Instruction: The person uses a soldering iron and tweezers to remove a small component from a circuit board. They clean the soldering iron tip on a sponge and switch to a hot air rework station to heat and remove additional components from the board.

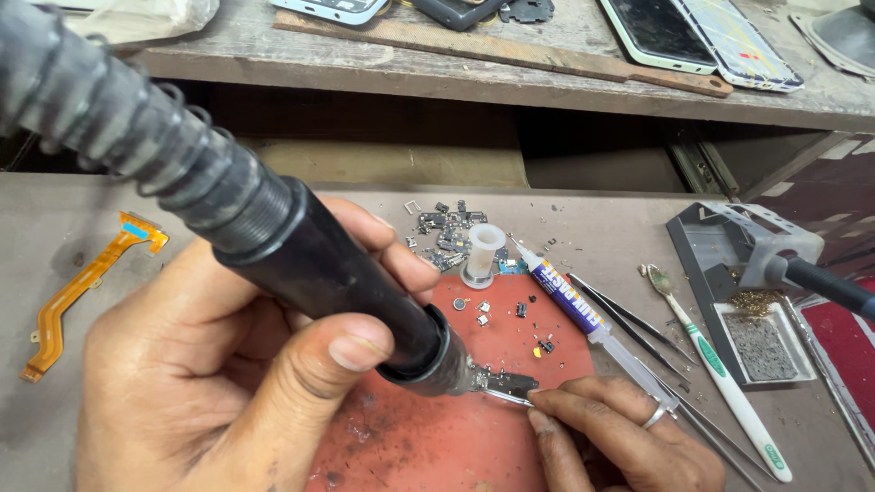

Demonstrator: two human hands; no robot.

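Observation:
My left hand (228, 383) grips the black handle of a hot-air tool (310, 264), whose ribbed hose runs up to the top left. Its nozzle points down at a small dark circuit part (507, 381) lying on a red mat (456, 437). My right hand (620, 437), with a ring on one finger, holds thin metal tweezers (506, 395) whose tips touch that part.
A flux syringe (583, 314), more tweezers (638, 333) and a toothbrush (720, 374) lie right of the mat. A grey soldering-iron stand (738, 273) sits far right. Loose small parts (447, 232), a white cap (481, 255) and an orange flex cable (82, 287) lie on the bench. Phones rest on the shelf (656, 32) above.

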